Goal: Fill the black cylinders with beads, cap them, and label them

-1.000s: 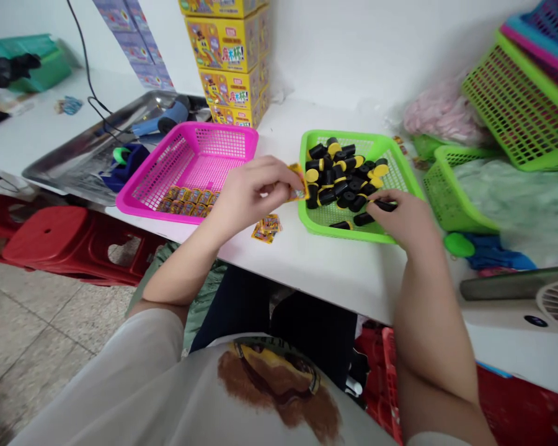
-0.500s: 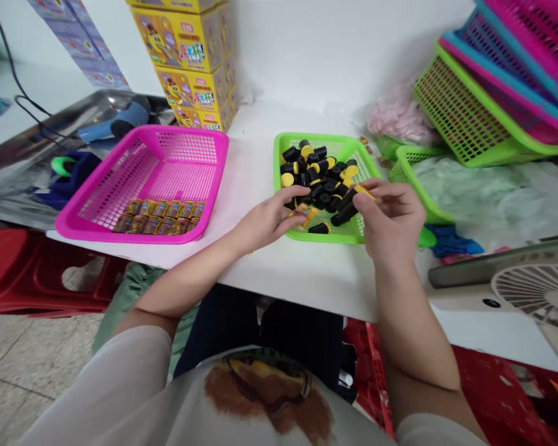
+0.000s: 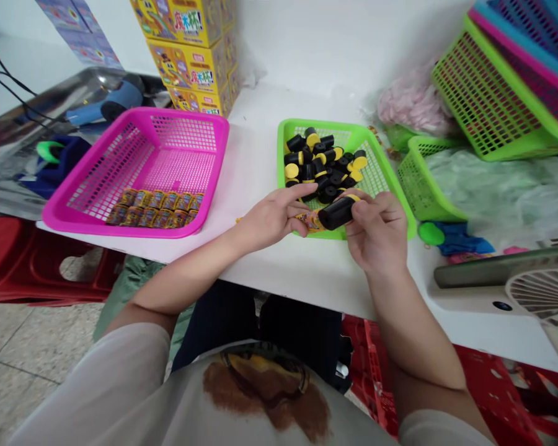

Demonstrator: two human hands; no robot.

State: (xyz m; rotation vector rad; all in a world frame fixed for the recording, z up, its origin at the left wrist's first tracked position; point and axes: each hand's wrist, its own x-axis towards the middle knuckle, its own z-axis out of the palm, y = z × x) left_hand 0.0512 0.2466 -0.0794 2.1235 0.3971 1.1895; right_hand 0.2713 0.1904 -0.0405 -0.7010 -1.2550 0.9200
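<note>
My right hand (image 3: 376,229) grips a small black container (image 3: 337,214) with a yellow rim between thumb and fingers, tilted, over the front edge of the green basket (image 3: 402,204). Pinched in my left hand (image 3: 272,217) is a printed orange-yellow label strip (image 3: 314,221), its end right by the black container; whether they touch I cannot tell. Behind both hands, several loose black containers with yellow caps (image 3: 323,155) lie jumbled in the green basket. To the left, the pink basket (image 3: 216,179) holds rows of small containers with printed wraps (image 3: 155,209) along its near side.
Yellow printed boxes (image 3: 186,65) stand stacked behind the pink basket. At the right are tilted stacked baskets (image 3: 488,93), a green basket (image 3: 430,179) with clear plastic bags and a fan (image 3: 549,288). A metal tray (image 3: 93,87) with a blue tool lies at the left.
My right hand has brought the black container left and toward me, close to the label strip. My left hand stays nearly in place, still pinching the strip. The view has shifted slightly.
</note>
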